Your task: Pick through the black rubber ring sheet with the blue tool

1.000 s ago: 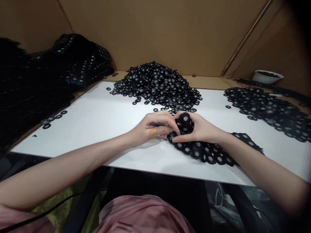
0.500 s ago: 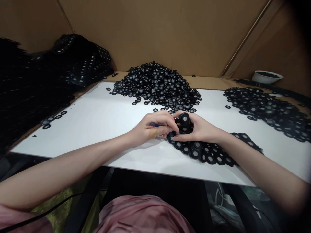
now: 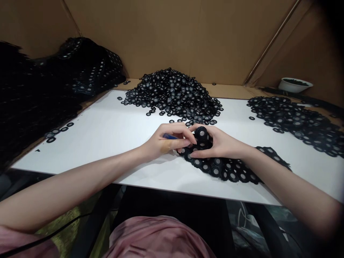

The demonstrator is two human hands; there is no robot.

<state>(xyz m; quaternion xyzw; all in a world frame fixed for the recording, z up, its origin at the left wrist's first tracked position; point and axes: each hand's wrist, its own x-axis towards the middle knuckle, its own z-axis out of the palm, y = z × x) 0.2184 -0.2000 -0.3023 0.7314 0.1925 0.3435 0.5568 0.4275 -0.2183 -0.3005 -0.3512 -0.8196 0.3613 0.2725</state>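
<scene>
My left hand (image 3: pixel 169 142) is curled around a slim blue item (image 3: pixel 170 136), perhaps a pen, with its fingertips against a stack of black rubber rings (image 3: pixel 202 139) with grey mesh centres. My right hand (image 3: pixel 219 145) grips that stack from the other side. Under both hands, a joined sheet of the same rings (image 3: pixel 223 168) lies on the white board (image 3: pixel 107 154) and runs off to the right. A tan patch, possibly a plaster, shows on my left hand.
A large heap of loose rings (image 3: pixel 172 95) stands just beyond my hands, with another spread (image 3: pixel 290 122) at the right. A dark mass of ring sheets (image 3: pixel 53 86) fills the left side. A white bowl (image 3: pixel 295 85) sits at the back right against cardboard walls (image 3: pixel 161 36).
The ring stack has tilted slightly and shifted left between my hands. The blue item shows more clearly in my left hand, and the sheet's near end has moved left.
</scene>
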